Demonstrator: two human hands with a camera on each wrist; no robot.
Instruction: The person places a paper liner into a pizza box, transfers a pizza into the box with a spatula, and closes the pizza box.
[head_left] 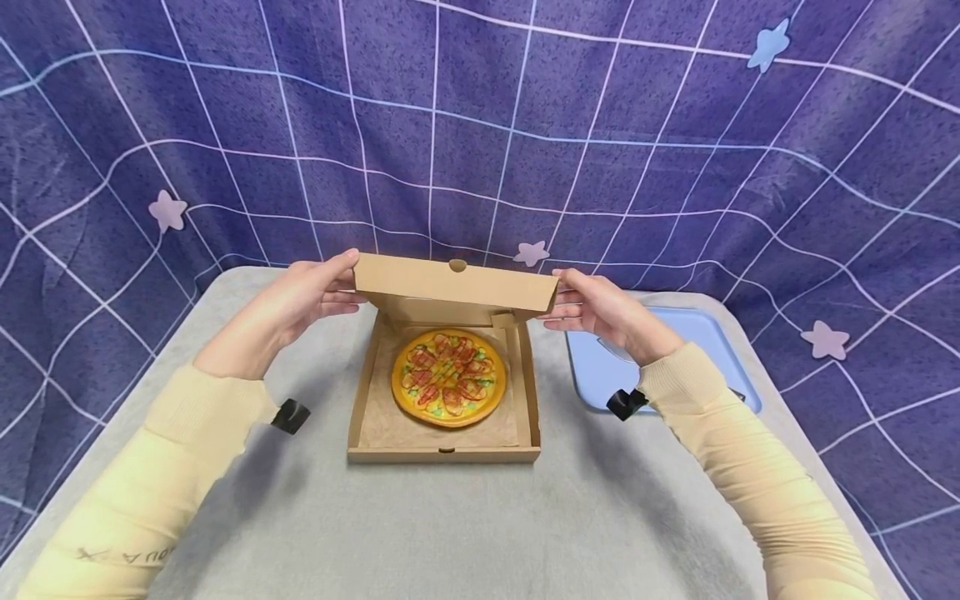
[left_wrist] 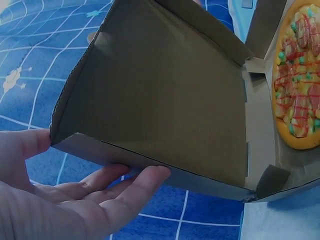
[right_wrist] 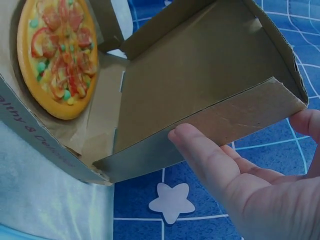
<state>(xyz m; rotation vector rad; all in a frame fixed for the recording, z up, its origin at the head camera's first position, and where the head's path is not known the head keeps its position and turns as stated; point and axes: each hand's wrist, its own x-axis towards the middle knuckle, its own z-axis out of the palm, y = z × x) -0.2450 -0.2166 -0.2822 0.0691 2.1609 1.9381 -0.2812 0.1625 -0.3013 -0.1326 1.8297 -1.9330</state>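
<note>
A cardboard pizza box (head_left: 444,456) sits on the grey table with its lid (head_left: 457,280) raised at a steep tilt. Inside, on brown paper, lies a round pizza (head_left: 449,378) with red, yellow and green toppings. My left hand (head_left: 303,300) holds the lid's left front corner, thumb at the edge and fingers (left_wrist: 150,180) along the outer side flap. At the opposite corner my right hand (head_left: 600,308) holds the lid the same way, its fingers (right_wrist: 200,150) against the right side flap (right_wrist: 240,117). The box's back part is partly hidden behind the lid.
Right of the box lies a blue tray (head_left: 705,342), partly covered by my right hand and sleeve; something clear rests on it. A dark blue curtain (head_left: 480,125) with pale grid lines and stars hangs behind and beside the table (head_left: 450,533).
</note>
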